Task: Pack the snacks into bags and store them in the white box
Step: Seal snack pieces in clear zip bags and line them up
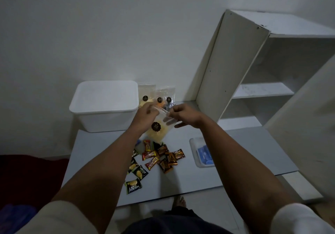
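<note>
Nearest camera, on grey table (226, 161): loose snack packets (155, 159) scattered, green, red, brown wrappers. Right of them, clear tray (194, 146) holding blue items. Above packets, left hand (145, 115) and right hand (184, 116) each pinch top edge of clear bag (159, 130), yellow snacks inside, dark round sticker on front. Behind hands, three filled bags (156, 96) lean at wall. Left of those, white box (104, 105), lid on. Far right, white shelf unit (253, 81).

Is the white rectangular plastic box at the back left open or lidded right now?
Lidded. The white rectangular plastic box shows a flat white lid with an overhanging rim across its top; no interior is visible.
</note>
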`<state>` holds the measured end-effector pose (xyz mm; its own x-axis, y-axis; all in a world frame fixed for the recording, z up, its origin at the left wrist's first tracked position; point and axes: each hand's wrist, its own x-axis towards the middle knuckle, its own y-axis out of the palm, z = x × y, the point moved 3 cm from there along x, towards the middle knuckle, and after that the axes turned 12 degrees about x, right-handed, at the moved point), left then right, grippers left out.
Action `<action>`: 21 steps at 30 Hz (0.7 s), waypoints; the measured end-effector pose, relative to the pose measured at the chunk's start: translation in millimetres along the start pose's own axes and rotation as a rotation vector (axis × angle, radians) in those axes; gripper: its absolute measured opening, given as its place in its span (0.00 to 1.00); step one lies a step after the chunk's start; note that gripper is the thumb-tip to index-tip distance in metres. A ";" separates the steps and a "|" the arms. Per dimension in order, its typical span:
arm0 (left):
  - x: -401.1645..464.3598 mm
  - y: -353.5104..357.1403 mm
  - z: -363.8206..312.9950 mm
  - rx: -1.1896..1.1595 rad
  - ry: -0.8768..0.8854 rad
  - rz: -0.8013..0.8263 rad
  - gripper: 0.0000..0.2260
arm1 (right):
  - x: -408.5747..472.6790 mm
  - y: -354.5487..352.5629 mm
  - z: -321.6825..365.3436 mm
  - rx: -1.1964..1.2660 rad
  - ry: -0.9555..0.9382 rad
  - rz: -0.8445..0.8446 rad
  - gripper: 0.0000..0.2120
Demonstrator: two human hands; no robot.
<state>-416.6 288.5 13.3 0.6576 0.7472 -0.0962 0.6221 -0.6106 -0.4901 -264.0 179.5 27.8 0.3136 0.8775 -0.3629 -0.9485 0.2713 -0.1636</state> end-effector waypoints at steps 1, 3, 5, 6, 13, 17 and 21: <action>-0.6 0.3 -1.2 0.009 0.022 0.015 0.09 | -1.4 -1.6 1.6 0.017 0.005 0.013 0.13; -3.3 -0.2 -5.2 -0.059 0.035 0.007 0.08 | -4.8 -4.3 3.6 0.082 -0.005 -0.003 0.14; -5.0 0.7 -6.2 -0.147 -0.012 -0.007 0.11 | -8.6 -5.5 2.4 0.179 -0.030 -0.047 0.15; -4.5 1.0 -5.1 -0.168 -0.032 -0.027 0.12 | -10.5 -6.0 1.0 0.220 -0.043 -0.066 0.16; 0.6 -2.3 -0.2 -0.186 -0.064 -0.182 0.18 | -15.0 -1.0 -11.0 0.315 -0.118 -0.155 0.06; -2.6 -1.5 -9.7 -0.261 -0.112 -0.138 0.15 | -15.2 0.4 -9.6 0.389 -0.155 -0.203 0.07; -8.5 4.6 -17.1 -0.334 -0.135 -0.005 0.07 | -15.0 -1.4 -4.9 0.354 -0.163 -0.193 0.07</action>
<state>-412.1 274.9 26.6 0.6059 0.7646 -0.2195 0.7444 -0.6423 -0.1826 -267.1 164.1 29.0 0.5024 0.8407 -0.2018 -0.8390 0.5305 0.1211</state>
